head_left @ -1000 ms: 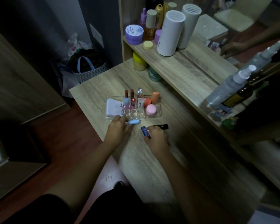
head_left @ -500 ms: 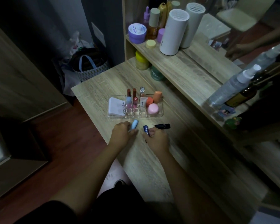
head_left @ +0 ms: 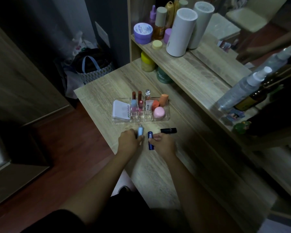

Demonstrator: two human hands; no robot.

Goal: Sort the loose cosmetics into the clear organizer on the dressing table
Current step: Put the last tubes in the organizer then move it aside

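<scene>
The clear organizer (head_left: 167, 117) stands on the wooden dressing table (head_left: 97, 93). It holds a white compact, several lipsticks, a small tube, orange pieces and a pink round jar. Just in front of it my left hand (head_left: 127, 142) grips a light blue stick (head_left: 140, 131), tilted up toward the organizer. To its right my right hand (head_left: 162, 144) holds a dark blue stick (head_left: 150, 140), lettered in white, against the tabletop. A black tube (head_left: 168, 130) lies loose beyond my right hand's fingers.
A raised shelf (head_left: 191, 73) behind carries a purple jar (head_left: 143, 33), bottles and a white cylinder (head_left: 181, 32). Spray bottles (head_left: 242, 89) stand at the right. Yellow and green jars sit under the shelf. A bag (head_left: 92, 68) rests on the floor at the left.
My left hand has lifted the light blue stick from lying flat to pointing up toward the organizer. My right hand has turned the dark blue stick more upright. The black tube has not moved.
</scene>
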